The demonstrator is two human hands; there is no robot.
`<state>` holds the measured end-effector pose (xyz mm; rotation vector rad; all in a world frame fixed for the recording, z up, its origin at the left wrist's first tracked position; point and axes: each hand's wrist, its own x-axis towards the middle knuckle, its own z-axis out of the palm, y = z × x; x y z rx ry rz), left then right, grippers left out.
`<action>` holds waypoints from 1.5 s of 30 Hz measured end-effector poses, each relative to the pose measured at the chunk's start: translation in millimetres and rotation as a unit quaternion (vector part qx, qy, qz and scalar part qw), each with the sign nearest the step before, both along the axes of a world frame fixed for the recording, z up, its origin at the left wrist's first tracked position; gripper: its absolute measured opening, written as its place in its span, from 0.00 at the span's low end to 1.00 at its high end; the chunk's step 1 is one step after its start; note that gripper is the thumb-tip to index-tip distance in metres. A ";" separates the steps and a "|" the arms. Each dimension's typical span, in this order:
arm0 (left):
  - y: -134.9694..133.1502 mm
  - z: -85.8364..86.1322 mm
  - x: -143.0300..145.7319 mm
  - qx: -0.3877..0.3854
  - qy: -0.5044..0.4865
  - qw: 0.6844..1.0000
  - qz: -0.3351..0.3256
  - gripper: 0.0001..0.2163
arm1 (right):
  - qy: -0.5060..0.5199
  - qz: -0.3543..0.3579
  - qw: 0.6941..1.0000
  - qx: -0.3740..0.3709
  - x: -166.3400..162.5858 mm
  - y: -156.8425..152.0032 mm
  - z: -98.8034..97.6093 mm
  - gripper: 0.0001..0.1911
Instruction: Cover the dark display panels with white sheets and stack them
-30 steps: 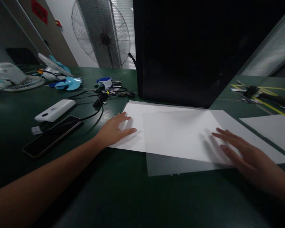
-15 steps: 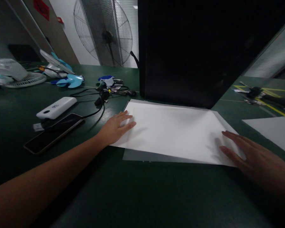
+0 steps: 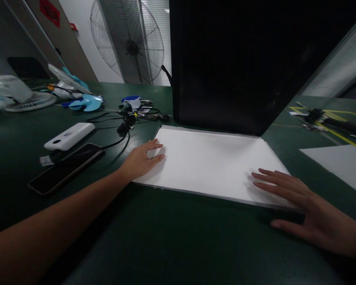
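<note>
White sheets point(image 3: 207, 162) lie in a flat stack on the dark green table, their far edge against a large black panel point(image 3: 225, 71) that stands up behind them. My left hand point(image 3: 141, 160) rests at the stack's left edge, fingers apart, with the thumb and fingertips on the white surface. On the other side, my right hand point(image 3: 296, 202) is spread over the stack's near right corner. Its fingers are above the sheet, and its thumb points out past the near edge. Whether the right fingertips touch the sheet I cannot tell.
Left of my forearm lie a dark phone point(image 3: 65, 168) and a white power bank point(image 3: 69, 136), with a black cable. Farther back are blue fan blades point(image 3: 87, 103) and a large caged fan point(image 3: 132, 47). Another white sheet point(image 3: 341, 164) lies at the right, near yellow strips.
The lower translucent sheet that stuck out at the near edge now lines up with the top one. My right hand has moved left and opened wider; my left hand stays at the left edge.
</note>
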<state>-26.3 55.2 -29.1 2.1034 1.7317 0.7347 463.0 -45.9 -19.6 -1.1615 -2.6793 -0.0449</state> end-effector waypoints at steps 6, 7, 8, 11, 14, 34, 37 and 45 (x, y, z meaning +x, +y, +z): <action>0.4 -0.2 -1.7 -0.007 -0.036 0.999 -0.004 0.24 | -0.048 -0.053 0.997 -0.007 4.0 11.6 -19.3 0.37; 0.3 -0.2 -2.2 -0.010 -0.039 0.999 -0.008 0.25 | -0.046 -0.059 0.997 -0.008 4.4 12.2 -20.9 0.36; 0.4 -0.3 -2.7 -0.011 -0.038 0.999 -0.015 0.25 | -0.043 -0.061 0.997 -0.012 4.4 12.1 -21.4 0.36; 1.5 -1.6 -4.6 -0.008 -0.027 0.999 -0.038 0.25 | -0.037 -0.055 0.997 -0.034 2.9 8.9 -17.6 0.36; 3.8 -3.8 -6.1 -0.011 -0.033 0.998 -0.048 0.24 | -0.023 -0.063 0.996 -0.054 5.5 6.0 -10.8 0.40; -0.6 1.0 -5.5 -0.032 0.009 0.998 -0.057 0.23 | 0.041 -0.186 0.981 -0.041 35.1 15.6 -12.5 0.35; -0.8 1.7 -4.9 -0.039 0.015 0.997 -0.057 0.24 | 0.050 -0.179 0.982 -0.046 36.3 15.5 -12.3 0.35; 1.1 -0.5 -5.0 -0.049 0.032 0.995 -0.075 0.25 | 0.057 -0.254 0.965 0.036 56.0 26.3 -2.0 0.34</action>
